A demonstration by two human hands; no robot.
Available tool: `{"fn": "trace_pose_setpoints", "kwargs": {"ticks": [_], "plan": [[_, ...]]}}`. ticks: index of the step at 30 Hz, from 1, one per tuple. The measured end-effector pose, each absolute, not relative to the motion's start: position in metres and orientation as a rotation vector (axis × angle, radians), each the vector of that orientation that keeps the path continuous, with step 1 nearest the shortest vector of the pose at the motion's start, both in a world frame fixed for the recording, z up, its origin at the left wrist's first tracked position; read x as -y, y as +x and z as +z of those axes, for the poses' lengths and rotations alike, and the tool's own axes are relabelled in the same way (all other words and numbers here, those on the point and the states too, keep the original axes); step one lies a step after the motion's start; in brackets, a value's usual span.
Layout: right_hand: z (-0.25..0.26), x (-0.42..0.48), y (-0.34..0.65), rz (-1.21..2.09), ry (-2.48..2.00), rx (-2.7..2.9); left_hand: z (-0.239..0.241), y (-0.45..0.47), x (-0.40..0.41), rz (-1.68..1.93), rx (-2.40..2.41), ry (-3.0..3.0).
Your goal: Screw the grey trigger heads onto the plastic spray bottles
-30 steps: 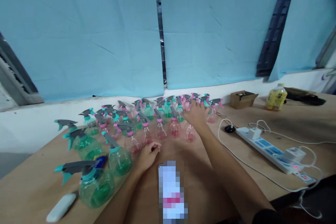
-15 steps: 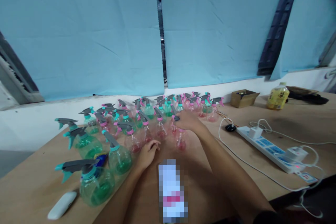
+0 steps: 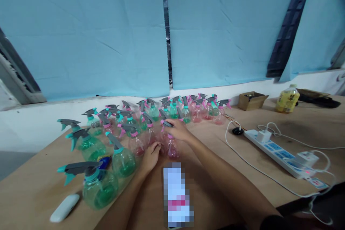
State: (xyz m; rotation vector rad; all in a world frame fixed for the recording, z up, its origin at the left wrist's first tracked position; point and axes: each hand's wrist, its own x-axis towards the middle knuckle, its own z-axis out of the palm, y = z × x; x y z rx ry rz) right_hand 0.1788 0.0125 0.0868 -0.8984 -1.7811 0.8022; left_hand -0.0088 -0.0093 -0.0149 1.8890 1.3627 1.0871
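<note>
My right hand (image 3: 178, 130) is closed round the grey-and-pink head of a clear pink spray bottle (image 3: 172, 150), which stands upright at the near side of the group. Just left of that bottle, my left hand (image 3: 151, 157) rests low by the table with its fingers curled together and nothing visible in them. Another pink spray bottle (image 3: 136, 145) is beyond the left hand, and a green spray bottle (image 3: 123, 163) stands left of it. A large green spray bottle (image 3: 100, 189) sits nearest on the left, its nozzle pointing left.
Many pink and green spray bottles crowd the back of the table. A phone-like object (image 3: 176, 196), pixelated, lies in front. At the left is a white oval case (image 3: 64, 207). A power strip (image 3: 279, 153) with cables, a small carton (image 3: 252, 101) and a yellow-labelled bottle (image 3: 287, 100) stand right.
My right hand has moved left and slightly nearer, bringing the pink spray bottle closer to my left hand. My left hand has barely shifted. The view has tilted slightly.
</note>
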Motion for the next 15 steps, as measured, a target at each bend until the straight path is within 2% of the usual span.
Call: {"fn": "trace_pose_setpoints", "kwargs": {"ticks": [6,9,15], "plan": [[0.069,-0.013,0.173,1.276,-0.400,1.482,-0.015,-0.009,0.008,1.101,-1.376,1.890],[0.058,-0.007,0.171,1.253,-0.357,1.440,-0.014,-0.008,0.009,1.101,-1.404,1.894],[0.044,-0.014,0.165,1.085,-0.586,1.526,-0.013,-0.008,0.011,1.097,-1.412,1.883]]}}
